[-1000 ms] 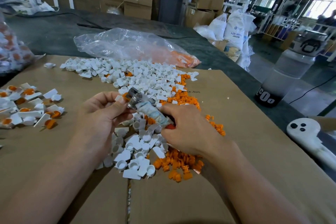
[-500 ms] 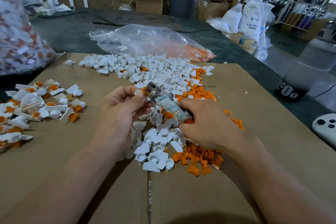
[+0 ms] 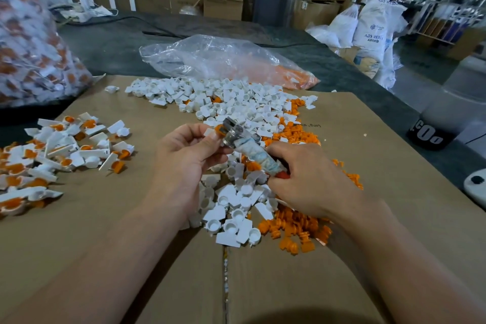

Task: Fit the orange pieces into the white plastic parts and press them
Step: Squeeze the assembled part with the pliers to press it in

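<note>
- Item in work: one white plastic part (image 3: 209, 132) with an orange piece (image 3: 219, 128) at its mouth, held in the air over the middle of the heap, right against the metal head of the tool.
- Left hand (image 3: 184, 158): thumb and fingertips curled in, pinching the white plastic part; nothing else in it.
- Pressing tool (image 3: 238, 137): plier-like metal head, handle wrapped in cloth tape with a red end. From where I stand I cannot tell whether the jaws straddle the piece or only touch it.
- Right hand (image 3: 310, 181): fingers wrapped round the wrapped handle, closed on it.
- Step in hand, as I judge it: the press itself. It would go best with the orange piece sitting square in the socket before any squeeze, the left fingertips kept back from the metal head, and the pressure even (a tilted insert would likely jam or pop out).
- Loose white parts (image 3: 236, 102): a long drift on the cardboard sheet (image 3: 105, 231), running toward the person.
- Loose orange pieces (image 3: 294, 229): mostly beside the right wrist.
- Finished assemblies (image 3: 65, 144): a separate pile well off to the left.
- Clear plastic bag (image 3: 223, 60): behind the heap, orange showing at one end.
</note>
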